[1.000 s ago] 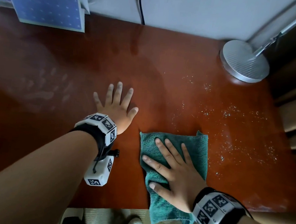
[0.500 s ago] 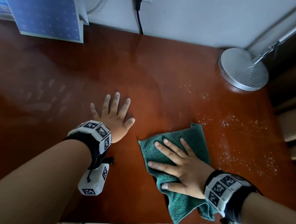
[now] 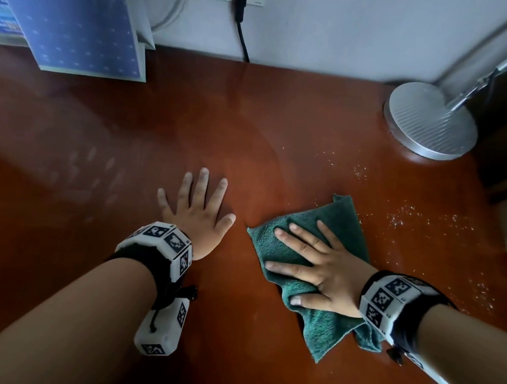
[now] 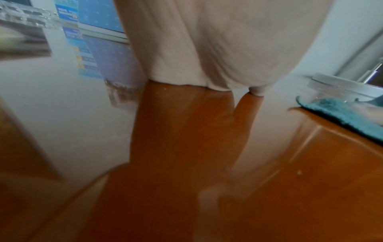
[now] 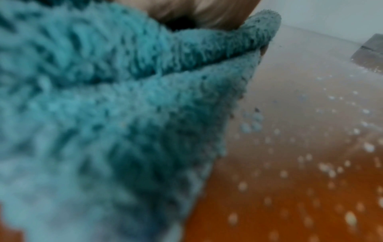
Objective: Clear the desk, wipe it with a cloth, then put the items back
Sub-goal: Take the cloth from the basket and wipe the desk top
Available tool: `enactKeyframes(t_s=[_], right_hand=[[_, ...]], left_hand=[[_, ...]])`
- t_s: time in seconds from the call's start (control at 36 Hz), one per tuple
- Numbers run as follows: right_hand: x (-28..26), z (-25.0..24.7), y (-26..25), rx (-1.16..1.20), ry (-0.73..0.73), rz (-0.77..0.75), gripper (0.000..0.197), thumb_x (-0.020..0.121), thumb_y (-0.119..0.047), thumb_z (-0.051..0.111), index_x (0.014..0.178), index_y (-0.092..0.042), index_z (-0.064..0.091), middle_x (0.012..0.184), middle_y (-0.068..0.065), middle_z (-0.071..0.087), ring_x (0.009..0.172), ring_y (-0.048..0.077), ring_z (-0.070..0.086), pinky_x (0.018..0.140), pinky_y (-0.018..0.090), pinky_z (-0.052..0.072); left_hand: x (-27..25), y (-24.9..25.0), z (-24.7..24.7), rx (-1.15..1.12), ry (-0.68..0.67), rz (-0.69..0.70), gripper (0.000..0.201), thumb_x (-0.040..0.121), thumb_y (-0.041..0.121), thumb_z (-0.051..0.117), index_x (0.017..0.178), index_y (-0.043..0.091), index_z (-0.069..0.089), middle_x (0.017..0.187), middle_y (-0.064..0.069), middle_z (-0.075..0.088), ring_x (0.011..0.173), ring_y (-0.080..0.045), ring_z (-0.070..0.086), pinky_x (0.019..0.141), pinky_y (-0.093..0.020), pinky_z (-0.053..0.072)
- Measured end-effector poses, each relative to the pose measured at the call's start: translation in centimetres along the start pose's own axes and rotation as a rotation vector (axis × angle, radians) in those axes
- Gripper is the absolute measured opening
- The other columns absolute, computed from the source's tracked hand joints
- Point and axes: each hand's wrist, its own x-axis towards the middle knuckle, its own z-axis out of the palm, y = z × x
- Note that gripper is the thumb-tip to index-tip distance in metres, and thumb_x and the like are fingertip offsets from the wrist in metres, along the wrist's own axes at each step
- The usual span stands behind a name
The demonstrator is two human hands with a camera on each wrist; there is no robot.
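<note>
Rumpled teal cloth (image 3: pixel 335 224) on red-brown desk (image 3: pixel 222 120)

Glossy wooden desk (image 3: pixel 252 123), fuzzy terry cloth (image 3: pixel 328 329), ribbed metal lamp base (image 3: pixel 429 122).

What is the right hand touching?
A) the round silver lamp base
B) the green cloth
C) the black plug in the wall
B: the right hand lies flat and spread out on the green cloth, pressing it onto the desk.
</note>
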Motion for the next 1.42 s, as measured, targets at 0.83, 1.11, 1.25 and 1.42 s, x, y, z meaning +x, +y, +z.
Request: enactKeyframes(t_s=[0.83, 1.11, 1.25, 1.42], right_hand=[[6.5, -3.4, 3.0, 0.079, -0.063, 0.187, 0.056, 0.088, -0.067, 0.012, 0.133, -0.060, -0.021, 0.149, -0.013, -0.038, 0.135, 0.010, -0.039, 0.111, 0.052, -0.020], [8.5, -4.2, 3.9, 0.081, -0.033, 0.234, 0.057, 0.088, -0.068, 0.014, 0.134, -0.060, -0.020, 0.150, -0.012, -0.036, 0.138, 0.013, -0.035, 0.113, 0.052, -0.018], [9.6, -4.3, 4.3, 0.083, -0.005, 0.263, 0.057, 0.090, -0.065, 0.014, 0.136, -0.057, -0.018, 0.151, -0.011, -0.034, 0.138, 0.012, -0.034, 0.112, 0.050, -0.020], [10.8, -4.8, 4.3, 0.099, 0.015, 0.340, 0.057, 0.088, -0.065, 0.009, 0.137, -0.055, -0.018, 0.151, -0.010, -0.031, 0.140, 0.014, -0.029, 0.114, 0.052, -0.016]], left_hand=[[0.3, -0.2, -0.4, -0.022, -0.109, 0.025, 0.063, 0.095, 0.056, 0.007, 0.139, 0.036, -0.032, 0.134, 0.005, -0.053, 0.136, -0.023, -0.038, 0.107, -0.060, -0.017], [0.1, -0.2, -0.6, -0.027, -0.123, 0.034, 0.059, 0.094, 0.056, 0.005, 0.126, 0.037, -0.041, 0.128, 0.005, -0.055, 0.135, -0.025, -0.039, 0.106, -0.061, -0.018], [0.1, -0.2, -0.8, -0.040, -0.135, 0.038, 0.058, 0.094, 0.056, 0.005, 0.125, 0.038, -0.041, 0.129, 0.005, -0.056, 0.134, -0.024, -0.041, 0.106, -0.061, -0.019], [0.2, -0.4, -0.5, -0.027, -0.132, 0.043, 0.058, 0.091, 0.060, -0.002, 0.125, 0.038, -0.043, 0.129, 0.004, -0.058, 0.132, -0.023, -0.042, 0.105, -0.062, -0.019]])
